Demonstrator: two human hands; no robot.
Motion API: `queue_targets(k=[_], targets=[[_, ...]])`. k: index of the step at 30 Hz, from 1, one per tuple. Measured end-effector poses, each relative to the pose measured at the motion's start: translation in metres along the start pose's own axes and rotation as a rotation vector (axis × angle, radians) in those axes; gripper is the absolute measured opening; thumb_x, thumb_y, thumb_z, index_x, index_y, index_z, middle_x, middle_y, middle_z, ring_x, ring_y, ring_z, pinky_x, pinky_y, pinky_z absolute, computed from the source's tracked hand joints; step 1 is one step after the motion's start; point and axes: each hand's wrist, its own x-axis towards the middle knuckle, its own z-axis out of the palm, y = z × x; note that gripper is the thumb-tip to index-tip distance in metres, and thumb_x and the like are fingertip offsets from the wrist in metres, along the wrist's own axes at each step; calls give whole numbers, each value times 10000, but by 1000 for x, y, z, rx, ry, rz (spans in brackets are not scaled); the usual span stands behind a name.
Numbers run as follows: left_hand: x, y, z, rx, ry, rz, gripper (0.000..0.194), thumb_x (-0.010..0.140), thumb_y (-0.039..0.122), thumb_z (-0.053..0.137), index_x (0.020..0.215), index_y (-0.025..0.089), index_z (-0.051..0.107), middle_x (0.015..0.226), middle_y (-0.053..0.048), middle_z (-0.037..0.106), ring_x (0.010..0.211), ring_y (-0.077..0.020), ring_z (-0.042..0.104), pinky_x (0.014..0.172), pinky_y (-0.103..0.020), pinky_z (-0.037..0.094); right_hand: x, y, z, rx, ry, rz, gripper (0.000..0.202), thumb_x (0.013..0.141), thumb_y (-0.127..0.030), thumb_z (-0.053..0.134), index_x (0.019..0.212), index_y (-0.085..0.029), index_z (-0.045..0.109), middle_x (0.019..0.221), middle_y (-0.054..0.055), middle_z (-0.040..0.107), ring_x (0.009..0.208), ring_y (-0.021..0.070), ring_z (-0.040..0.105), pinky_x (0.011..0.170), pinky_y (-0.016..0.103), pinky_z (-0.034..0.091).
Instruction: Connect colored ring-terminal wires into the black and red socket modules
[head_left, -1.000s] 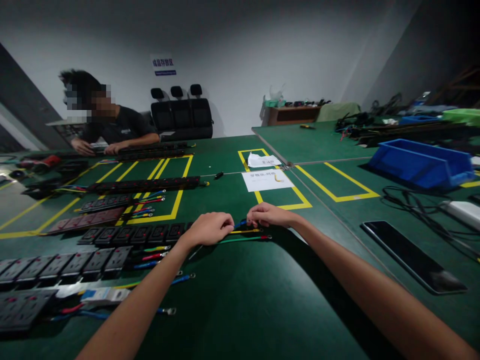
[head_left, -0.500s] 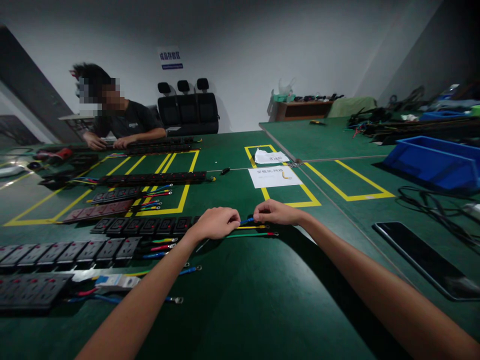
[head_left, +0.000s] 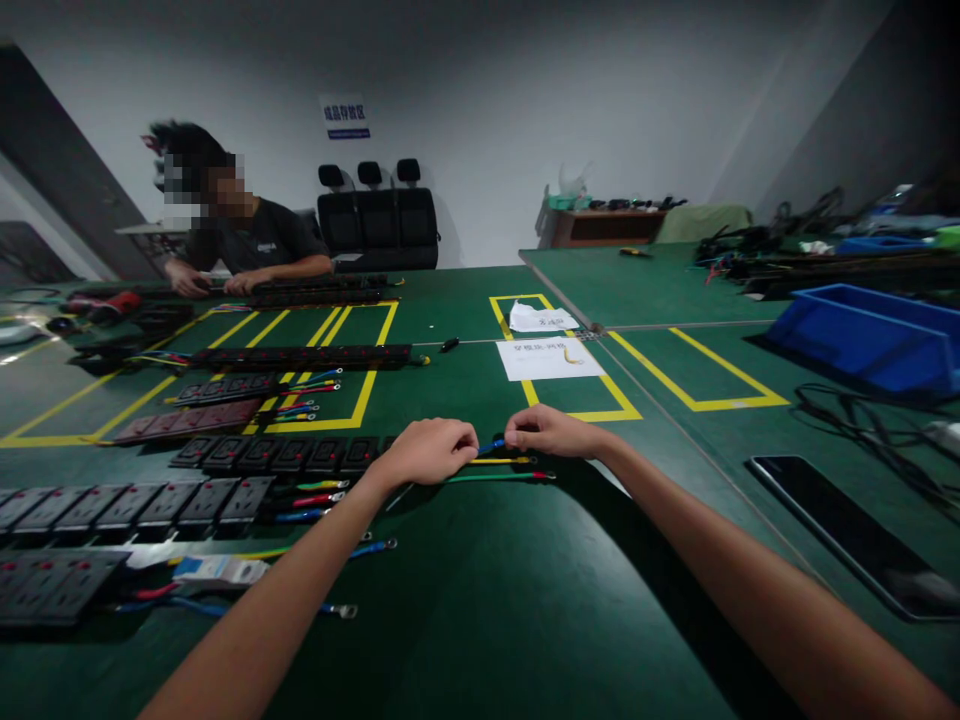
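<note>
A short blue wire [head_left: 490, 446] runs between my two hands, just above the green table. My left hand [head_left: 429, 450] has its fingers closed on the wire. At the wire's end, my right hand [head_left: 553, 432] pinches the terminal, which the fingertips mostly hide. Beneath them lie a yellow wire [head_left: 496, 461] with a ring terminal and a green wire [head_left: 499, 477] with a red-sleeved end. Both come out from under my left hand. A row of black socket modules [head_left: 289, 453] extends leftward from that hand, its near end covered.
More socket strips [head_left: 150, 508] with ring-ended wires lie to the left. A phone [head_left: 847, 530], black cables [head_left: 862, 430] and a blue bin [head_left: 862, 340] are at right. Paper labels [head_left: 551, 360] lie ahead. A co-worker [head_left: 255, 240] handles black strips across the table.
The view has shifted slightly. Both hands keep nearly the same hold on the blue wire. The co-worker's hands have moved a little.
</note>
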Motion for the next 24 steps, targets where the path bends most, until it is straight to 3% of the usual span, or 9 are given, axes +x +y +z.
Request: queue_targets(k=[24], targets=[[0,1,-2,-3,-4,9,267,967,414,494,1067,276,700,1101,-30,747,959,-242,674,764,-333,475,1,3,-2,-18,-2,-8,438,891,-577,639,870,-140,677,718,-4,586,620,114,458,568,247,331]])
